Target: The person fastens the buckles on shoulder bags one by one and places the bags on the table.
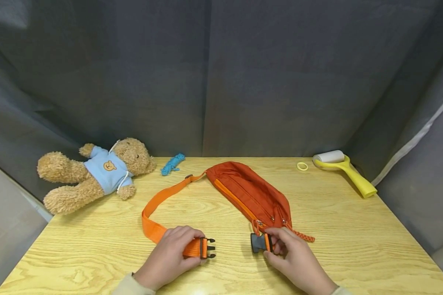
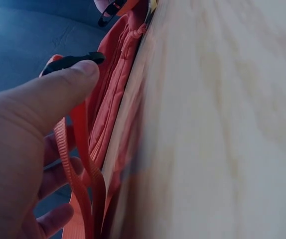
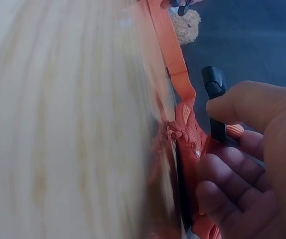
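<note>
An orange-red waist pack (image 1: 249, 190) lies on the wooden table, its orange strap (image 1: 158, 203) curving round to the left. My left hand (image 1: 173, 254) pinches the strap end with the black pronged buckle half (image 1: 208, 248), prongs pointing right. In the left wrist view the thumb lies along that buckle half (image 2: 73, 62), and the strap (image 2: 85, 164) loops below. Between thumb and fingers of my right hand (image 1: 293, 256) is the dark socket half of the buckle (image 1: 260, 242), its opening facing left. A gap separates the two halves. The right wrist view shows the thumb on the socket half (image 3: 214, 94).
A teddy bear (image 1: 107, 168) in a light blue top lies at the back left, beside a blue bundle of cord (image 1: 172, 164). At the back right are a small yellow ring (image 1: 302, 166) and a yellow-handled lint roller (image 1: 354, 176). Dark curtains (image 1: 206, 78) surround the table.
</note>
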Tool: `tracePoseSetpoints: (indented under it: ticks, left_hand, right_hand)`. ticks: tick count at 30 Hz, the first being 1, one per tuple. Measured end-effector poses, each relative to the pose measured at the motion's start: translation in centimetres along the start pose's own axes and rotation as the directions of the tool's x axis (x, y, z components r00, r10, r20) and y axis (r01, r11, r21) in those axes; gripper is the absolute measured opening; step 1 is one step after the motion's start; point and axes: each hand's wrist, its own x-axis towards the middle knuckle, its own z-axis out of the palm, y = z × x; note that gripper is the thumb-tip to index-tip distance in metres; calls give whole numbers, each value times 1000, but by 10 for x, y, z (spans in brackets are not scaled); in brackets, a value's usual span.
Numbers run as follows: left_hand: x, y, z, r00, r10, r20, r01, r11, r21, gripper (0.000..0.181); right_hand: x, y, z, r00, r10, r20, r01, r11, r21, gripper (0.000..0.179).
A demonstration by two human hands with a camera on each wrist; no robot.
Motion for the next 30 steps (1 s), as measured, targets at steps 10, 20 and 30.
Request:
tracePoseSetpoints:
  ticks: [10, 20, 30]
  left_hand:
    - [2, 4, 2, 1000, 9, -13, -9, 1000, -1, 48]
    - [2, 5, 4, 999, 35, -40, -35, 999, -2, 48]
    - [3, 5, 5, 999, 24, -37, -25, 1000, -17, 47]
  right_hand:
    - [-1, -1, 2, 999, -32, -20, 32, 999, -5, 46]
    - [-1, -3, 5, 997, -72, 1, 72, 997, 15, 46]
    - [-1, -5, 8, 994, -109, 4, 108, 994, 14, 47]
